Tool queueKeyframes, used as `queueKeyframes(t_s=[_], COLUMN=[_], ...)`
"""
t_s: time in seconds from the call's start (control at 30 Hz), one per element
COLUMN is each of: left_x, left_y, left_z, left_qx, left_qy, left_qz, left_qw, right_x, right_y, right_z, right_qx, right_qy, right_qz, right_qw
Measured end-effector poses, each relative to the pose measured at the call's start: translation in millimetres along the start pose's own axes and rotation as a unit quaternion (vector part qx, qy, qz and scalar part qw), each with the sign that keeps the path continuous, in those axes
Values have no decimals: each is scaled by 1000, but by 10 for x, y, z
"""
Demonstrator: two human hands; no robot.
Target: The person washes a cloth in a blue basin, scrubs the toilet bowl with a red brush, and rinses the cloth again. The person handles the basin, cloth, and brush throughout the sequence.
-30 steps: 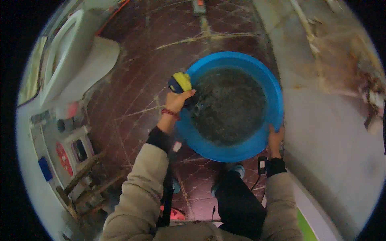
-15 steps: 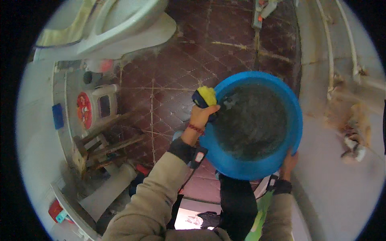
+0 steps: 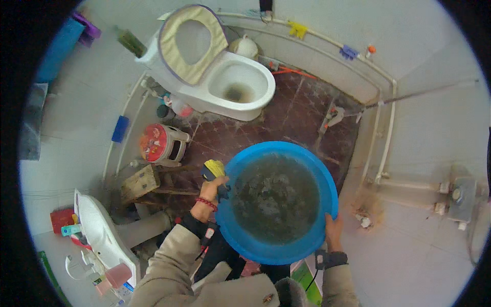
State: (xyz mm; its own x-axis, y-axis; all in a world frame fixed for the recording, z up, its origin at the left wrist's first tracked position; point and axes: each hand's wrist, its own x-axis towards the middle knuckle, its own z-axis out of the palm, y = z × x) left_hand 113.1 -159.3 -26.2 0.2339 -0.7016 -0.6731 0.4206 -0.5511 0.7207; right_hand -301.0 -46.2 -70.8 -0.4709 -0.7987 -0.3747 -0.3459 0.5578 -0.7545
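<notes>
A large round blue basin (image 3: 331, 185) is in front of me, with dark, murky grey water (image 3: 276, 199) inside and paler patches of foam on its surface. My left hand (image 3: 209, 190) is closed at the basin's left rim, around a small yellow and dark-blue thing (image 3: 214, 169), soft-looking, whose kind I cannot make out. A red bead bracelet (image 3: 206, 203) circles that wrist. My right hand (image 3: 334, 230) grips the basin's right rim, its fingers partly hidden. Whether the basin touches the floor is hidden.
Ahead stands a white toilet (image 3: 240, 109) with its lid raised. To the left are a red-topped stool (image 3: 154, 142), a wooden stool (image 3: 140, 185) and a white washbasin (image 3: 102, 230). A mop (image 3: 335, 118) lies on the dark-red tiled floor (image 3: 302, 110). Pipes (image 3: 389, 133) run along the right wall.
My view has swung up, bringing the whole toilet and back wall in. The basin and both hands now sit further left and lower in the picture; both holds stay the same.
</notes>
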Motion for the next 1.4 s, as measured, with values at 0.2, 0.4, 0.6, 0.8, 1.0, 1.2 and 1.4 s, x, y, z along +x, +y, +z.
queueKeyframes(t_s=[0.2,0.4,0.6,0.8,1.0,1.2,1.4], left_x=[28,520,1149,1754,1998,2054,2133], left_y=[1081,2010,2462,2727,2974,3163,3202], left_z=[-211,-217,-374,-503,-522,-523,-566], left_qx=[-55,-77,-110,-157,-177,-205,-206], left_qy=[-9,-15,-18,-65,-88,-100,-84], left_qz=[-24,-25,-42,-93,-96,-164,-149], left_qw=[998,997,993,981,976,960,964], right_x=[330,1031,1537,1926,2255,2345,2506], right_y=[-1762,-2468,-3008,-3438,-3567,-3742,-4060], right_z=[124,637,1136,1452,1580,1560,1576], right_qx=[-36,18,-35,-98,-148,-95,-126], right_qy=[-42,-86,-102,-143,-188,-221,-258], right_qz=[-22,7,-9,3,26,44,49], right_qw=[998,996,994,985,971,970,957])
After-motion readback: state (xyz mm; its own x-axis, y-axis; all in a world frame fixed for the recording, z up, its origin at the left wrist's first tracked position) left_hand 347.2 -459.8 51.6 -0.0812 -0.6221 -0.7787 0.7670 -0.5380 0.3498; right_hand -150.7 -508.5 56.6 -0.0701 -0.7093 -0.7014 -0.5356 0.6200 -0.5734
